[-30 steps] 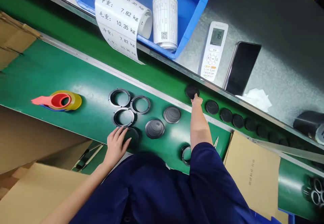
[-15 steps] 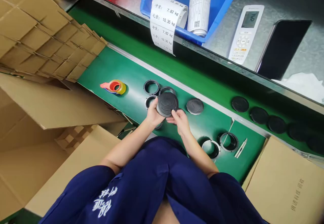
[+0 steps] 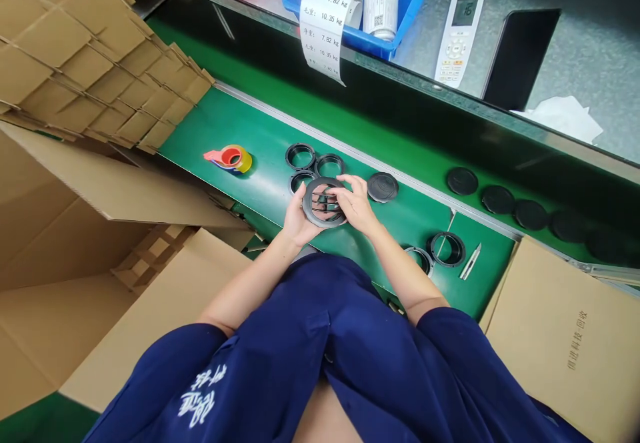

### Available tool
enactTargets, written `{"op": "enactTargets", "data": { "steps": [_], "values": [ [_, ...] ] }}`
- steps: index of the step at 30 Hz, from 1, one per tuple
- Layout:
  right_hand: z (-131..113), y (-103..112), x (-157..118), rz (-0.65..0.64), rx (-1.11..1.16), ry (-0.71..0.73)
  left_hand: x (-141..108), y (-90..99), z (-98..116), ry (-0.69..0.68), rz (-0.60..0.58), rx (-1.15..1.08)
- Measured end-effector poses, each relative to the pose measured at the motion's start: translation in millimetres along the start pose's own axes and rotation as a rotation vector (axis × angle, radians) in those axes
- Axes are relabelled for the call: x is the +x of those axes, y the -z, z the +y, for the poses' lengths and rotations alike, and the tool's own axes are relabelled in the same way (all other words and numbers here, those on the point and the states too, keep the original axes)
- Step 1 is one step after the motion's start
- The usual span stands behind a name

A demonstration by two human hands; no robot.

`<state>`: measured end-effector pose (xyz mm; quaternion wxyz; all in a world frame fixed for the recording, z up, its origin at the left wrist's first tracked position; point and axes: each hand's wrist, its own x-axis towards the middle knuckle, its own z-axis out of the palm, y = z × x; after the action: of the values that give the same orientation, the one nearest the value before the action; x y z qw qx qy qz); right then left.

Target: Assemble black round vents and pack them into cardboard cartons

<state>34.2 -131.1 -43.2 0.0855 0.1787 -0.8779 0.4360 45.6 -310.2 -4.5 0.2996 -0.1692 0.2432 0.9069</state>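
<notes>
Black plastic, ringed and slatted, is sitting between my two hands in the head view: I am holding a round vent near the middle, above the green tabletop, its face turned up towards me, probably so that I am seeing straight through the slats. My left hand is cupping the rim from eight o'clock, thumb lying along the edge and skin showing through the gaps; I judge that it is bearing the weight and steadying the piece. My right hand is meeting it from three o'clock, bent fingers touching the slats and one stretching over the far rim; whether I am pinching a slat or only pressing it, I cannot tell. Between eleven and twelve o'clock from the vent, three black rings are lying clustered just beyond, seemingly within easy reach. One dark disc is lying flat between two and three o'clock, near my right hand. Towards four o'clock, two more rings and a slim pointed tool are lying, apparently leaving my hands room. More discs are lying in a row at three o'clock, perhaps lined up for easy counting. A tape dispenser is resting at ten o'clock, well apart.
</notes>
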Motion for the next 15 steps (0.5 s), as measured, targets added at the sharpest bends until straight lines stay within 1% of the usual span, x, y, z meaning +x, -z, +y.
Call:
{"op": "enactTargets", "data": {
  "steps": [4, 9, 12, 14, 15],
  "values": [
    [-5.1, 3.0, 0.6, -0.007, 0.137, -0.071, -5.5, 1.3, -3.1, 0.017, -0.065, -0.035],
    [-8.8, 6.8, 1.0, 0.001, 0.353, -0.217, -6.6, 2.4, -0.1, 0.052, -0.063, -0.056],
    [-5.6, 4.6, 1.2, 0.001, 0.376, -0.271, -4.7, 5.0, 4.1, 0.076, -0.049, -0.071],
    [-2.8, 1.5, 0.6, -0.022, 0.326, -0.255, -2.5, 8.5, 7.4, 0.098, -0.043, -0.089],
    [-1.8, -0.6, -0.3, -0.046, 0.274, -0.220, -1.2, 11.1, 9.1, 0.104, -0.038, -0.101]
  ]
}}
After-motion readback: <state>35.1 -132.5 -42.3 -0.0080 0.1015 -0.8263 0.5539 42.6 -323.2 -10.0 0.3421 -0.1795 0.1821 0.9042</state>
